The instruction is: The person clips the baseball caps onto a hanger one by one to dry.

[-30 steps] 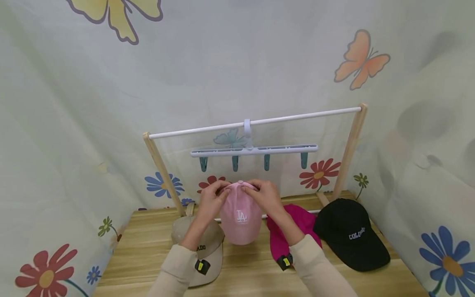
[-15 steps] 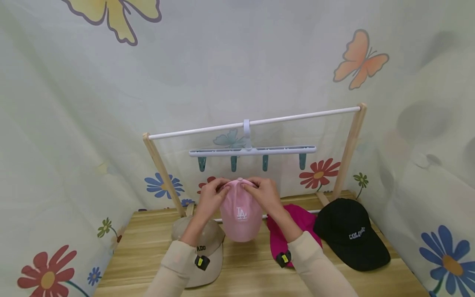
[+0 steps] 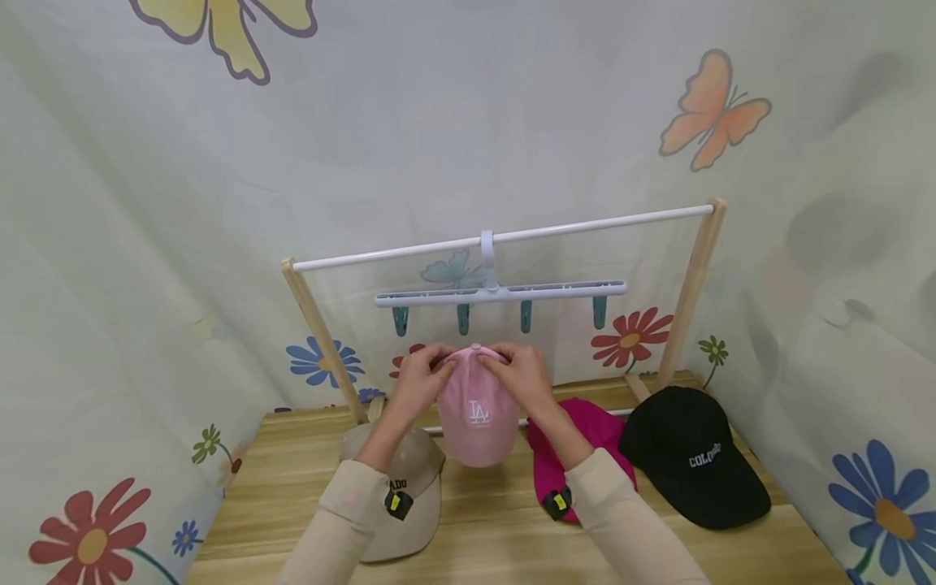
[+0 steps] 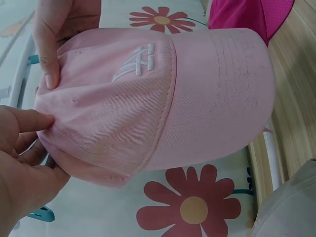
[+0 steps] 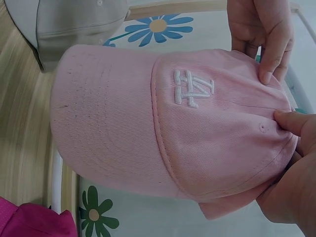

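Observation:
A light pink baseball cap [image 3: 478, 402] with white LA lettering hangs brim down between my hands, raised above the wooden table. My left hand [image 3: 418, 380] pinches the top of its crown on the left, thumb [image 4: 32, 120] on the front cloth. On the other side my right hand [image 3: 525, 378] pinches the crown near the top button, its thumb [image 5: 291, 121] pressed to the fabric. Just behind and above the cap is a pale hanger [image 3: 504, 294] with several teal clips [image 3: 463, 319] pointing down. The fingers behind the crown are partly hidden.
A white rail [image 3: 607, 223] on wooden posts carries the hanger. On the table [image 3: 249, 496] lie a beige cap [image 3: 409, 520] at left, a magenta cap [image 3: 585, 422] under the right forearm, and a black cap [image 3: 687, 455] at right. A printed curtain [image 3: 512, 122] encloses the back and sides.
Both hands have lifted the pink cap slightly, bringing its top nearer the clips. The hold on it looks the same, and the other caps have stayed put.

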A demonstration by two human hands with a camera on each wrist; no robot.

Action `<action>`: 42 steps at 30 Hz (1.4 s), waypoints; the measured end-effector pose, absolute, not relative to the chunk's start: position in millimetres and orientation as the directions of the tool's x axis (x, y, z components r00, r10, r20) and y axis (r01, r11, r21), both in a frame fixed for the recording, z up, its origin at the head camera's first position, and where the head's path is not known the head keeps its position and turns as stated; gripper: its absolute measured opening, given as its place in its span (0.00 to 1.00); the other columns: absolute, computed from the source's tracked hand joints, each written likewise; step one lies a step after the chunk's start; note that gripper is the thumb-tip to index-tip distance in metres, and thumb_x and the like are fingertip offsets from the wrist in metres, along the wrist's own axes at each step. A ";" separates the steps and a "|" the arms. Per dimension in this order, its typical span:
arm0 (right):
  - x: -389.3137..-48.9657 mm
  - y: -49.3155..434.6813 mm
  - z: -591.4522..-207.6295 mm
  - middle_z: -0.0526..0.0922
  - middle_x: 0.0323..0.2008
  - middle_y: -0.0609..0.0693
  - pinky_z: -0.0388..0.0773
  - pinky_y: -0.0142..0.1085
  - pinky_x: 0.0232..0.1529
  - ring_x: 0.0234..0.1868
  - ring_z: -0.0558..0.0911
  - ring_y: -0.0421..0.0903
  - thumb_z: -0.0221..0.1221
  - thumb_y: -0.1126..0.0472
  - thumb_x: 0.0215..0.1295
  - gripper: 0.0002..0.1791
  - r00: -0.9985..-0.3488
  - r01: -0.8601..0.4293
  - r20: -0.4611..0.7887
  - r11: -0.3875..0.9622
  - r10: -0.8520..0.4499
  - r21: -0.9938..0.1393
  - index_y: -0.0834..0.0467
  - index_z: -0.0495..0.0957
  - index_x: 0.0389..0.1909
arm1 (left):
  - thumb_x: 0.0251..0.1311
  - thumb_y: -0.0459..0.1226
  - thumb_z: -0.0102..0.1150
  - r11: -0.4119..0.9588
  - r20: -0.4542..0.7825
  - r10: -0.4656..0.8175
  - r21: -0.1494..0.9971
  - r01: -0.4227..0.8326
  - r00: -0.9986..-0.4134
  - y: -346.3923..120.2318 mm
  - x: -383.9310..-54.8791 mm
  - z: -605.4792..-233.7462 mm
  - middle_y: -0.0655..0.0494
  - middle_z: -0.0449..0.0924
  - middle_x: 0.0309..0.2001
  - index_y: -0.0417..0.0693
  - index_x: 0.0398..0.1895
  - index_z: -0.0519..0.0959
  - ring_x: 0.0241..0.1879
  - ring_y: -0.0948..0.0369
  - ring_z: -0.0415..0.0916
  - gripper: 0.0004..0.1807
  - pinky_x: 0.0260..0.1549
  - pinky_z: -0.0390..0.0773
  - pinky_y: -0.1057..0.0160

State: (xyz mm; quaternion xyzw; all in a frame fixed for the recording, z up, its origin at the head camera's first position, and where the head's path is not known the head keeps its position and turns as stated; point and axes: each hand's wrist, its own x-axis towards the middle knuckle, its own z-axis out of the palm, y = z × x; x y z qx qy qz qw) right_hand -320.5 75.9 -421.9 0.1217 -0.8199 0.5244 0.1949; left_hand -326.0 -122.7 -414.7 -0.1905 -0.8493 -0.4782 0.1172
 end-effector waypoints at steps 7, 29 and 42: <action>-324.6 76.0 -424.5 0.90 0.38 0.55 0.85 0.39 0.38 0.38 0.88 0.48 0.70 0.57 0.65 0.12 -0.887 -0.408 0.461 0.436 0.017 -0.802 0.60 0.89 0.44 | 0.68 0.31 0.62 0.504 0.389 0.229 0.737 0.451 -0.892 -121.6 -331.8 -412.4 0.50 0.86 0.43 0.43 0.48 0.85 0.41 0.56 0.82 0.08 0.47 0.85 0.57; -327.7 81.6 -426.2 0.90 0.36 0.56 0.83 0.34 0.35 0.35 0.88 0.49 0.70 0.60 0.64 0.10 -0.870 -0.441 0.492 0.431 0.009 -0.787 0.62 0.89 0.42 | 0.74 0.43 0.53 0.392 0.381 0.175 0.819 0.419 -0.908 -114.2 -354.4 -400.5 0.46 0.79 0.55 0.42 0.65 0.73 0.55 0.50 0.78 0.21 0.61 0.76 0.48; -326.2 79.4 -431.7 0.90 0.38 0.55 0.86 0.40 0.38 0.37 0.88 0.49 0.69 0.59 0.65 0.11 -0.884 -0.417 0.467 0.447 0.002 -0.791 0.61 0.89 0.43 | 0.75 0.52 0.52 0.218 0.338 0.166 0.904 0.369 -0.926 -105.0 -369.7 -391.9 0.45 0.77 0.61 0.51 0.72 0.69 0.56 0.49 0.79 0.28 0.56 0.80 0.52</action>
